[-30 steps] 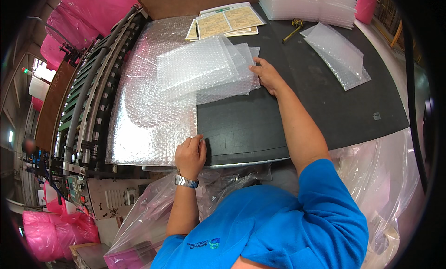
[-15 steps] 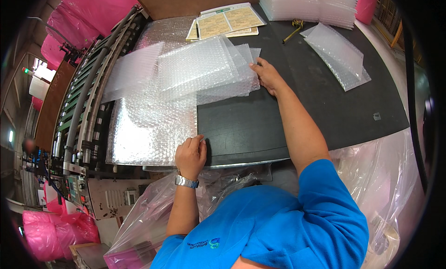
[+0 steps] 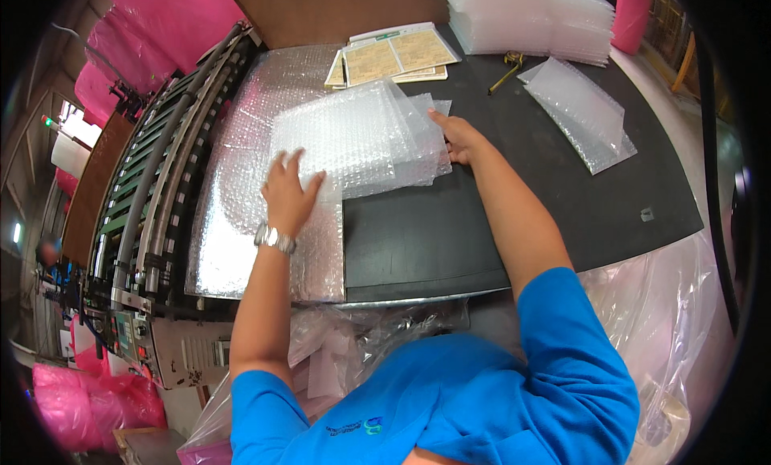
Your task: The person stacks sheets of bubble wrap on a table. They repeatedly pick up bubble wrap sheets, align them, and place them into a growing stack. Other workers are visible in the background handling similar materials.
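Note:
My left hand (image 3: 291, 193) lies flat, fingers spread, on the left edge of a stack of clear bubble-wrap sheets (image 3: 365, 136). A silver watch is on that wrist. My right hand (image 3: 459, 136) presses on the stack's right edge with fingers curled over it. The stack rests partly on a wide bubble-wrap web (image 3: 257, 224) and partly on the black table (image 3: 498, 224).
A roller machine (image 3: 148, 184) feeds the web from the left. Printed tan cards (image 3: 397, 57) and a small brass tool (image 3: 507, 67) lie at the back. A bubble-wrap bag (image 3: 582, 112) and a pile of clear bags (image 3: 534, 15) sit back right. Pink bags are far left.
My left hand left the web's near edge and moved up onto the stack. A freshly cut sheet came across from the left and now lies on the stack.

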Tool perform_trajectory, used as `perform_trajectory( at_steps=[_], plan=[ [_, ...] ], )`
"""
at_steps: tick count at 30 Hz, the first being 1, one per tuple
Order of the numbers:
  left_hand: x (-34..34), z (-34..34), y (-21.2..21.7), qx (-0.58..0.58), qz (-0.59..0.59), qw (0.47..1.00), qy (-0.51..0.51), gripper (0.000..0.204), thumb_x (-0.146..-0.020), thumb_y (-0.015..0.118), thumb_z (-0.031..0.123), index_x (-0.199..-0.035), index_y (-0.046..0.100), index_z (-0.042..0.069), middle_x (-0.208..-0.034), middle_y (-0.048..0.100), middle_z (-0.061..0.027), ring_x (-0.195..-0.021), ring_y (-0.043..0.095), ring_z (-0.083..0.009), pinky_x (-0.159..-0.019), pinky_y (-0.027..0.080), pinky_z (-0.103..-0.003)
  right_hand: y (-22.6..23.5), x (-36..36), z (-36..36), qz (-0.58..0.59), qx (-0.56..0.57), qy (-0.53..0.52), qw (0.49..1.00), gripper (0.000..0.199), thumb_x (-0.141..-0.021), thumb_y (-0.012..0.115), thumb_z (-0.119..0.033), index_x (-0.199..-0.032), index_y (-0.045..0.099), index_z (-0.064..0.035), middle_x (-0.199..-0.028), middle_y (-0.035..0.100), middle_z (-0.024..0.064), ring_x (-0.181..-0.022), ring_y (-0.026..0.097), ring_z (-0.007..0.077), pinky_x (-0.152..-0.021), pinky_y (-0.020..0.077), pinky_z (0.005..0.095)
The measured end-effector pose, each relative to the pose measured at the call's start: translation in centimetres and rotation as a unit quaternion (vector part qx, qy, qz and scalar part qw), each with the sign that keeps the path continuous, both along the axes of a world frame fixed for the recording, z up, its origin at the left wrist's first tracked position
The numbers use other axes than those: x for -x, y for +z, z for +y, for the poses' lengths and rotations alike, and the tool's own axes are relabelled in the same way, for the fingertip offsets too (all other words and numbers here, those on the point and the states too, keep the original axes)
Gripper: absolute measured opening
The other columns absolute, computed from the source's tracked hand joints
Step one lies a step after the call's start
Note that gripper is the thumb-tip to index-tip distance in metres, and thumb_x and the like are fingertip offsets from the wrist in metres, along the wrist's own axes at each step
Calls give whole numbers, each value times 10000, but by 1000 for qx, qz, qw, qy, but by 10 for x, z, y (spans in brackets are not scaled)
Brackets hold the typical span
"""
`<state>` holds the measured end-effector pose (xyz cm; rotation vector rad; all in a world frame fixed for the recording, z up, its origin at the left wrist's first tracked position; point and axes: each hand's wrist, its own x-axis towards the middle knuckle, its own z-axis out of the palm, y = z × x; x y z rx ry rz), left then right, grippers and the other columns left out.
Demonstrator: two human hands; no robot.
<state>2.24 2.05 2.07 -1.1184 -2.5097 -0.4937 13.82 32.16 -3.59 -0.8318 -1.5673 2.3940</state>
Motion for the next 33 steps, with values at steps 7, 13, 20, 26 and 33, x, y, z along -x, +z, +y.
perform_trajectory(
  at_steps=[7, 13, 20, 26, 33],
  plan=[
    [16, 67, -41, 168, -72, 982, 44, 681, -780, 459, 606, -1356, 309, 275, -1410, 153, -249, -1307, 118, -419, -996, 93, -622, -42, 46, 15, 15, -233, -132, 963, 662, -669, 762, -231, -1145, 397, 49, -1096, 514, 220, -981, 539, 302, -783, 481, 405],
    [2, 53, -65, -196, -177, 961, -84, 888, -679, 705, 378, -1372, 220, 109, -1404, 149, -244, -1300, 172, -359, -1040, 182, -464, 14, -27, -22, 228, -239, -125, 935, 613, -688, 727, -110, -1177, 374, -3, -1109, 499, 124, -1050, 475, 218, -922, 368, 335],
    [-39, 16, -11, -418, -337, 803, -260, 952, -668, 756, 295, -1345, 156, -2, -1262, 398, -152, -1156, 405, -263, -986, 315, -370, 54, -127, -17, 299, -208, -21, 931, 839, -635, 768, -132, -1308, 271, -60, -1199, 451, 65, -1133, 413, 193, -958, 335, 335],
    [-74, 1, -26, -385, -387, 789, -281, 860, -664, 761, 313, -1283, 263, -17, -1135, 493, -114, -1021, 494, -192, -892, 393, -333, 63, -154, -35, 250, -191, -13, 949, 1038, -585, 772, -93, -1391, 118, -91, -1285, 392, 67, -1193, 364, 205, -991, 305, 344],
    [-98, 10, -4, -417, -423, 757, -273, 704, -667, 759, 269, -1195, 397, -22, -1081, 520, -104, -987, 506, -202, -847, 418, -334, 49, -161, -33, 293, -182, 6, 939, 1009, -570, 772, -84, -1376, 166, -69, -1310, 369, 74, -1219, 331, 195, -1015, 271, 336]
  ],
)
